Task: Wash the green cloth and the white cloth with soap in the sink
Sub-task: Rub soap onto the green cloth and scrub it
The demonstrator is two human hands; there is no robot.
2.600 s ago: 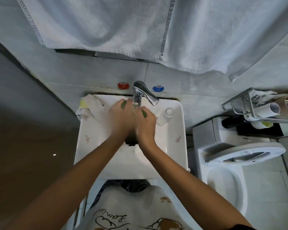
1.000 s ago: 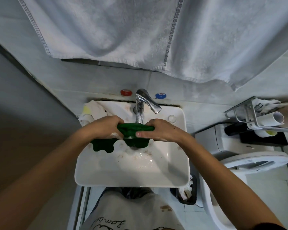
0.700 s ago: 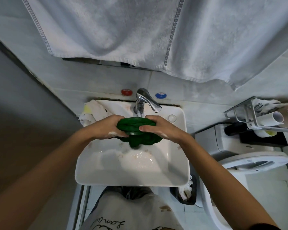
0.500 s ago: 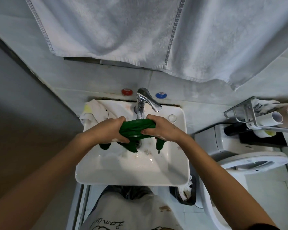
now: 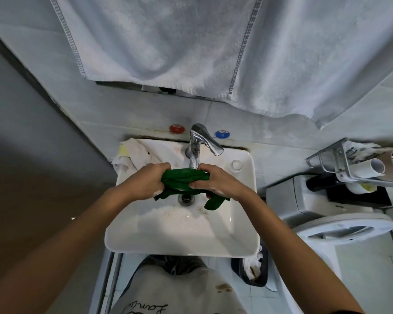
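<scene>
Left hand (image 5: 146,181) and right hand (image 5: 216,182): fingers curled, each gripping one end of the bunched green cloth (image 5: 184,181) stretched between them. Cloth sits directly under the faucet (image 5: 196,150) spout, above the drain (image 5: 186,198) of the sink (image 5: 182,243). White cloth (image 5: 134,152) lies beyond the left hand, on the sink's rear corner.

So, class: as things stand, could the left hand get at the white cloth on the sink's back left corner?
Probably yes: the white cloth lies uncovered just beyond the left hand, but that hand grips the green cloth and must let go first.
</scene>
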